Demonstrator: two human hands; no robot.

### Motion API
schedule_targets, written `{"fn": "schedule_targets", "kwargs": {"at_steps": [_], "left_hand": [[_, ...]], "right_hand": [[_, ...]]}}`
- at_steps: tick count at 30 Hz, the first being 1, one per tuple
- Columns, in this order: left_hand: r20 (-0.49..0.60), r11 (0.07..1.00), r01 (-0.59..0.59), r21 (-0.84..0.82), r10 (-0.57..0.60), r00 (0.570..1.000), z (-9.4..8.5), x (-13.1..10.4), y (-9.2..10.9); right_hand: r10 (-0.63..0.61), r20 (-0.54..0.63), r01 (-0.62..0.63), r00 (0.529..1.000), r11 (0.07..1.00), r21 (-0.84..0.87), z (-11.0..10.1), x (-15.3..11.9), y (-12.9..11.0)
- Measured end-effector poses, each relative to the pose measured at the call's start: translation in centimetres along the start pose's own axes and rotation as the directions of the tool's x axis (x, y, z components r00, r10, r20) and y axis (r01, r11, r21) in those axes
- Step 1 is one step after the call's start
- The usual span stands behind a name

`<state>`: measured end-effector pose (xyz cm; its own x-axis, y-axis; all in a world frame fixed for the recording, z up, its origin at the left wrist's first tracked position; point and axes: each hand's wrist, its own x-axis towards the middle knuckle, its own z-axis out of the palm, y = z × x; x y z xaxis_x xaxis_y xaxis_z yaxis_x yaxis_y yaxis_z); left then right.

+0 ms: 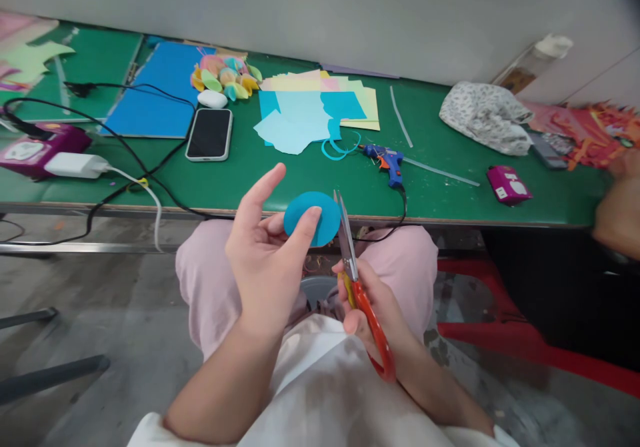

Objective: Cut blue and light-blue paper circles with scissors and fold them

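Between thumb and fingers, my left hand (270, 254) pinches a round blue paper disc (297, 215) above my lap. My right hand (380, 300) grips scissors (367, 314) with red handles, their blades pointing up and slightly parted at the disc's right edge. Whether the blades touch the paper I cannot tell. On the table past my hands lie pale blue paper (300, 117), darker blue paper (350, 105) and a thin curled blue strip (340, 152). A blue glue gun (390, 164) with a clear glue stick rests to their right.
The green table (280, 187) holds a phone (210, 134), a white case (213, 99), paper flowers (227, 77) and a blue folder (155, 90). Cords run from a purple power block (45, 147) at left. A patterned cloth (483, 117) and another person's arm (620, 214) are at right.
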<state>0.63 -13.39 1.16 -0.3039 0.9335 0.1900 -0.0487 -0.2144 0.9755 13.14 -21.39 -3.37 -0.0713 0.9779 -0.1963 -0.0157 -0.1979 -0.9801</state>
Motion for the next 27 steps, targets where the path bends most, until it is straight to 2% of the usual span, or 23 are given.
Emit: {"fn": "schedule_targets", "kwargs": {"at_steps": [5, 11, 16, 27], "left_hand": [[0.003, 1.0, 0.0, -0.013, 0.0, 1.0, 0.0, 0.2, 0.1], [0.004, 1.0, -0.017, 0.003, 0.017, 1.0, -0.1, 0.2, 0.1], [0.066, 1.0, 0.021, 0.006, -0.022, 0.998, -0.2, -0.1, 0.0], [0.105, 0.993, -0.039, 0.111, 0.027, 0.994, -0.1, -0.6, 0.2]], "right_hand": [[0.0, -0.002, -0.001, 1.0, 1.0, -0.022, -0.1, -0.1, 0.0], [0.01, 0.004, -0.01, 1.0, 0.999, 0.044, -0.1, -0.1, 0.3], [0.009, 0.008, -0.01, 1.0, 0.998, 0.059, -0.5, 0.2, 0.3], [-0.026, 0.019, 0.025, 1.0, 0.999, 0.047, -0.8, 0.4, 1.2]]}}
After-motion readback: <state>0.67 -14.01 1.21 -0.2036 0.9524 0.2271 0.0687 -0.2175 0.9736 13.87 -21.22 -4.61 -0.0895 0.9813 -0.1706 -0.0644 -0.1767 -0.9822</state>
